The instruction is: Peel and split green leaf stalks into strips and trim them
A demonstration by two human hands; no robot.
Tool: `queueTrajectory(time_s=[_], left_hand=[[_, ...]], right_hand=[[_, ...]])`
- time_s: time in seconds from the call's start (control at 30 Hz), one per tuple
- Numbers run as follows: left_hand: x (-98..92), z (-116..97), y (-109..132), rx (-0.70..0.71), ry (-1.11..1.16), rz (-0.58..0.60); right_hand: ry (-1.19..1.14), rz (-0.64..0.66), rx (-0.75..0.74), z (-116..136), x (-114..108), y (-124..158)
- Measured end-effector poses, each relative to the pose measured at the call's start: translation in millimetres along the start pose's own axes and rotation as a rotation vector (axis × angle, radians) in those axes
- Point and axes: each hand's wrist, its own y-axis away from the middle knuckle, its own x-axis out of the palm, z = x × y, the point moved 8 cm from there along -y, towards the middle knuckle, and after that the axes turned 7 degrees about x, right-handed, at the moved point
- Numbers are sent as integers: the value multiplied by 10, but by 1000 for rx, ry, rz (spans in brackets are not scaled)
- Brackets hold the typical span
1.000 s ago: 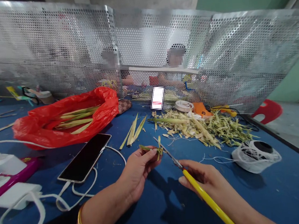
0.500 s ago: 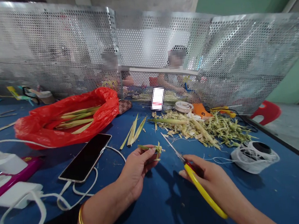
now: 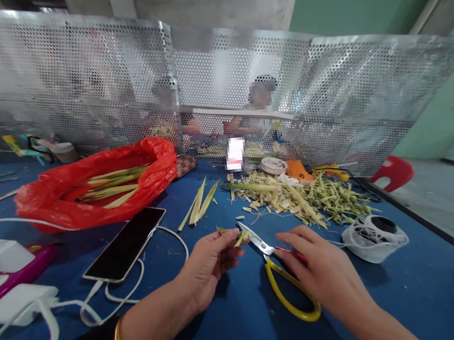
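Between the thumb and fingers of my left hand [image 3: 210,263] is a small knotted piece of leaf strips [image 3: 241,237], pale green, its lower part hidden by my fingers. My right hand [image 3: 322,268] holds scissors [image 3: 265,250] with yellow-and-red handles. The blades are slightly parted and their tips reach the knotted piece. One yellow handle loop hangs below my right hand. Just beyond my hands, several cut leaf strips [image 3: 198,203] lie on the blue table [image 3: 236,331]. A heap of trimmings and knotted pieces [image 3: 294,192] spreads to their right.
A red plastic bag [image 3: 94,186] of leaves stands at the left, near a phone [image 3: 125,245] with white cables. At the right sit a white string ball [image 3: 374,238] and a red chair [image 3: 393,173]. Behind a perforated metal screen [image 3: 231,56] are two people.
The scissors have moved left to the knotted piece, their blades now parted and the yellow loop swung away from my right palm. A small clipping now lies beyond the blade tips.
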Motion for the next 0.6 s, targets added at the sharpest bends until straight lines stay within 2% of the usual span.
queueTrajectory(time_s=[0.07,0.13,0.23,0.37,0.47,0.53,0.6], left_hand=[[79,73,53,-72,3,63],[150,148,108,-139,20,130],[215,221,157,-191,43,219],[235,237,172,-185,-21,265],[201,142,165,-72,-131,201],[144,-14,158,95,-228,104],[151,-155,171,247,-337,91]], right_hand=[[-205,-76,-48,51,-108,-10],[-319,-98,-124,138,-137,5],[-342,-93,-234,277,-104,56],[-317,-125,-312,364,-109,108],[-372,-113,-247,314,-128,81],[-466,-76,-152,242,-124,43],[-579,-19,-64,186,-95,11]])
